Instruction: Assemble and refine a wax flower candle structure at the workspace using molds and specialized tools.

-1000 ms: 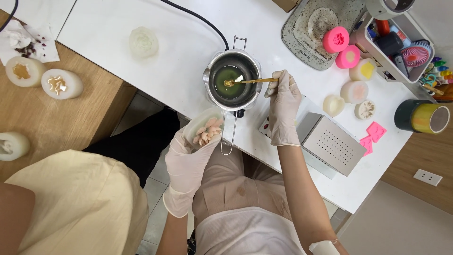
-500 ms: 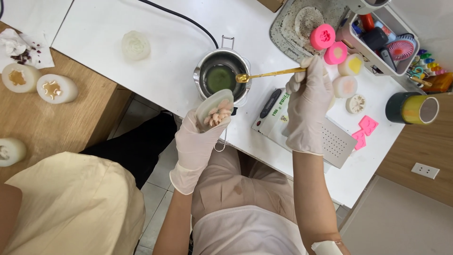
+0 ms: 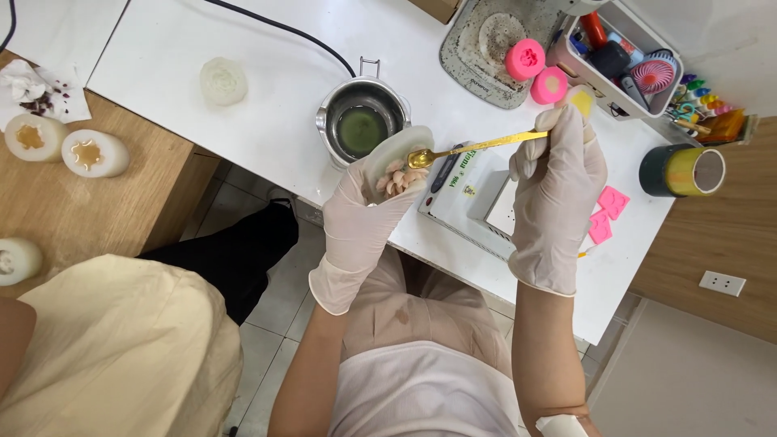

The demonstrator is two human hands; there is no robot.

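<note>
My left hand (image 3: 366, 212), in a white glove, holds a round translucent white mould (image 3: 398, 159) with pink flower shapes inside, tilted over the table's near edge. My gloved right hand (image 3: 557, 188) grips a gold long-handled spoon (image 3: 473, 146) by its end. The spoon's bowl rests over the mould's rim. Just behind the mould stands a small metal melting pot (image 3: 361, 121) with green liquid in it.
A white table (image 3: 267, 97) carries a black cable (image 3: 283, 32), a white flower mould (image 3: 222, 81), a grey tray (image 3: 479, 42), pink moulds (image 3: 526, 58), a white bin of tools (image 3: 623, 48), a tape roll (image 3: 681, 171), a scale (image 3: 469, 194). White candles (image 3: 95, 153) sit on the wooden table at left. Another person's beige-clothed shoulder (image 3: 113, 348) is lower left.
The spoon has left the pot and moved right and nearer, its bowl now over the mould. My left hand has raised the mould up beside the pot.
</note>
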